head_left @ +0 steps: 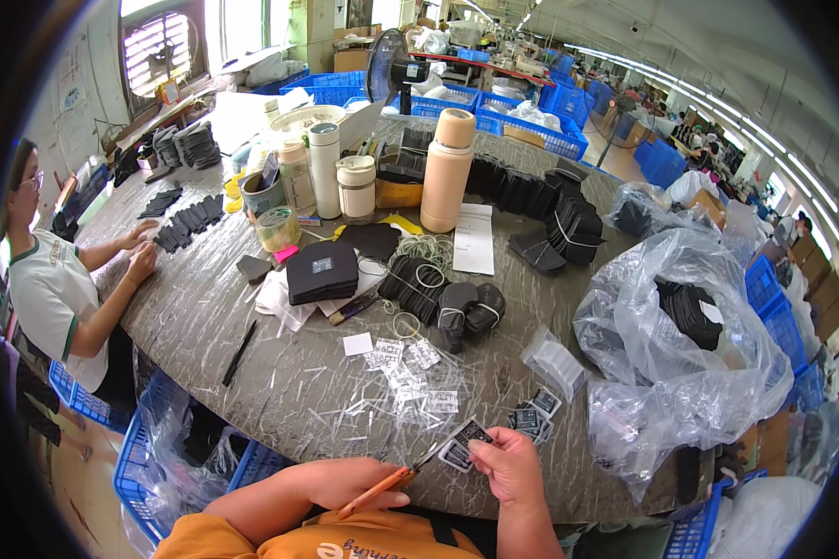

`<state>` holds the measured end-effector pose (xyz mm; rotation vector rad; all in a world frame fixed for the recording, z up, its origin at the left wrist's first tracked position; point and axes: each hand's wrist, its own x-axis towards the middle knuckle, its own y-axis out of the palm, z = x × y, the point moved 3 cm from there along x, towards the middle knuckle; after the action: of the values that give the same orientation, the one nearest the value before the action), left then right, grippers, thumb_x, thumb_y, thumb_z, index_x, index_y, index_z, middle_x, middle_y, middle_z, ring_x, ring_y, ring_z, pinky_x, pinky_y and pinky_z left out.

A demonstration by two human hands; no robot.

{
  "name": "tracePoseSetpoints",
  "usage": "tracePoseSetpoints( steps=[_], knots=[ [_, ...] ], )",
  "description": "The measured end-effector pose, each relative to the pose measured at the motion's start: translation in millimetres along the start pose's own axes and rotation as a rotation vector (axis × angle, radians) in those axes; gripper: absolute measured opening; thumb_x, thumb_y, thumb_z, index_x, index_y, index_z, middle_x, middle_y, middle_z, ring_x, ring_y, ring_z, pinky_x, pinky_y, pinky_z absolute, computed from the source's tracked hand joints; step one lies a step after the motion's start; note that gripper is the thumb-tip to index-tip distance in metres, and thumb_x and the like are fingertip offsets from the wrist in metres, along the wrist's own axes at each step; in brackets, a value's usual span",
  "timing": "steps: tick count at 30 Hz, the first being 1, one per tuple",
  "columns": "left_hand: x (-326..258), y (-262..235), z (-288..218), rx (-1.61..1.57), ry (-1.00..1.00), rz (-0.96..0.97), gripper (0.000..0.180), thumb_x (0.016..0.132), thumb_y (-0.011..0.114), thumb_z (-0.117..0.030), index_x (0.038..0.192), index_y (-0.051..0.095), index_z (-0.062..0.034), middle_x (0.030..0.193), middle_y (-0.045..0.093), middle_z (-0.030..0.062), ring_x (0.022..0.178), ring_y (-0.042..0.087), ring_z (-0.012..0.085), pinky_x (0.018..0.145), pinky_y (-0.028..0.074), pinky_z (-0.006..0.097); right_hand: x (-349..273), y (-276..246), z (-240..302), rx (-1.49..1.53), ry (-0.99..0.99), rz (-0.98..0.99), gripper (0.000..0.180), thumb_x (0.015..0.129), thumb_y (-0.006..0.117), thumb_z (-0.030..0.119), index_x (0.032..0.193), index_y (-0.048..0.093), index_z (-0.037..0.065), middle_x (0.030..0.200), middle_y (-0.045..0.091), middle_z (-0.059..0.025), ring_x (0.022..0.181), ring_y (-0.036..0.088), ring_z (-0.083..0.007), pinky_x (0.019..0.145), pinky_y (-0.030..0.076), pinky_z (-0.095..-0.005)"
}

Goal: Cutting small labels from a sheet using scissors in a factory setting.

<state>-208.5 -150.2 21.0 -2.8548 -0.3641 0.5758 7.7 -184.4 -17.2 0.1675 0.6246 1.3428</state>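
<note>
My left hand (pixel 350 483) is closed around a pair of orange-handled scissors (pixel 382 490), blades pointing up and to the right. Between the thumb and fingers of my right hand (pixel 511 468) are small black labels with pale borders (pixel 463 444); the scissor tips are close to their left edge. More such labels (pixel 535 416) lie in a loose pile just beyond my right hand. White printed paper pieces (pixel 403 373) and thin trimmed strips (pixel 373 410) are scattered on the table ahead of my hands. A clear plastic bag (pixel 555 363) rests beyond the label pile.
Across the round table (pixel 196 326) stand a peach bottle (pixel 447 172), a white flask (pixel 324 168) and stacked black pieces (pixel 322 270). A large clear bag (pixel 680 373) fills the right side. A co-worker (pixel 56 279) handles dark pieces at left. Blue crates (pixel 140 466) flank the table.
</note>
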Motion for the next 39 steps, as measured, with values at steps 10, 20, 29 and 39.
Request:
tracePoseSetpoints(
  steps=[10,20,29,39],
  knots=[
    [0,3,0,-0.042,-0.022,-0.015,0.038,0.092,0.05,-0.037,0.086,0.049,0.0007,0.066,0.059,0.0115,0.062,0.06,0.0221,0.056,0.044,0.034,1,-1,-2,0.053,0.031,0.013,0.009,0.076,0.067,0.0,0.08,0.059,0.0,0.066,0.062,-0.0076,0.045,0.047,-0.005,0.044,0.035,-0.017],
    [-4,8,-2,-0.327,-0.153,-0.06,0.029,0.091,0.055,-0.03,0.085,0.055,-0.0023,0.065,0.058,0.0019,0.059,0.059,0.0094,0.052,0.046,0.023,2,-2,-1,0.05,0.039,0.024,0.009,0.076,0.067,0.001,0.079,0.059,0.0,0.066,0.063,-0.0081,0.046,0.048,-0.0055,0.044,0.035,-0.017],
    [-9,0,24,-0.564,-0.149,-0.307,0.029,0.091,0.053,-0.023,0.071,0.057,-0.0028,0.061,0.058,0.0037,0.053,0.058,0.0108,0.045,0.042,0.024,7,-58,17,-0.579,-0.276,-0.347,0.017,0.076,0.069,0.002,0.089,0.06,-0.003,0.066,0.059,-0.0014,0.058,0.052,-0.0055,0.054,0.042,-0.0202],
    [-6,-5,16,-0.475,-0.183,-0.288,0.031,0.091,0.055,-0.024,0.069,0.057,-0.0024,0.061,0.058,0.0032,0.053,0.056,0.0098,0.048,0.042,0.024,-2,-73,39,-1.329,-0.29,-0.715,0.032,0.07,0.074,0.021,0.092,0.059,0.005,0.063,0.059,-0.0062,0.058,0.058,-0.024,0.054,0.044,-0.0368]
  ],
)
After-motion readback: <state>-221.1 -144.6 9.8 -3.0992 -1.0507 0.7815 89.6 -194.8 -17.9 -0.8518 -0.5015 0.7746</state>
